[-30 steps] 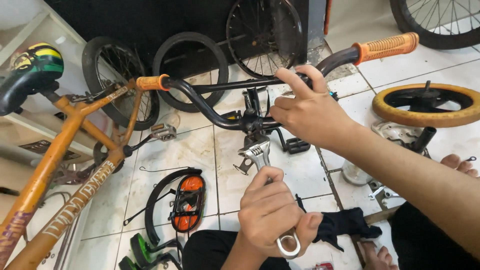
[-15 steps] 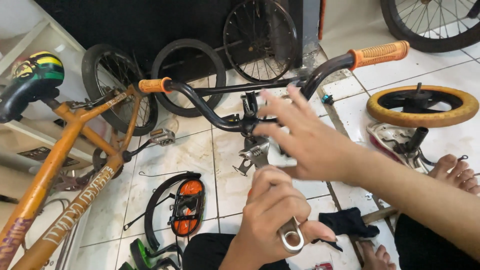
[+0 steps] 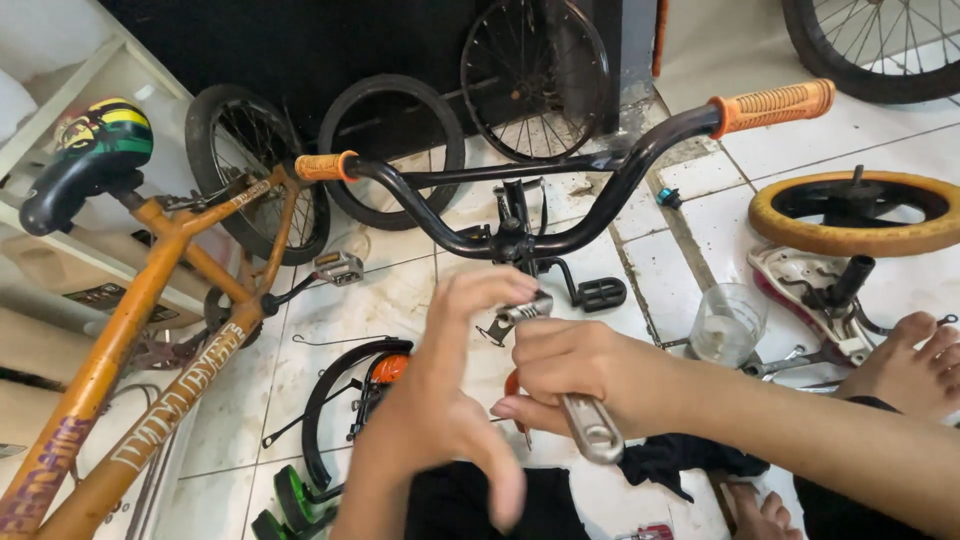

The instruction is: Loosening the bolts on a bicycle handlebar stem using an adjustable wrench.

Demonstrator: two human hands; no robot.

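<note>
Between 2 bare hands, low and centre, sits 1 steel adjustable wrench (image 3: 570, 395): likely heavy, rigid, slick. The right hand (image 3: 580, 370) is wrapped around its handle, the best hold; the left hand (image 3: 445, 400) hovers spread, holding nothing. Just beyond the grip: 1 black handlebar (image 3: 560, 200) with 2 orange grips.

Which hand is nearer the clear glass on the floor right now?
Right. The right hand, gripping the wrench, sits just left of the glass; the left hand is farther left, beyond it, fingers at the wrench's head.
</note>
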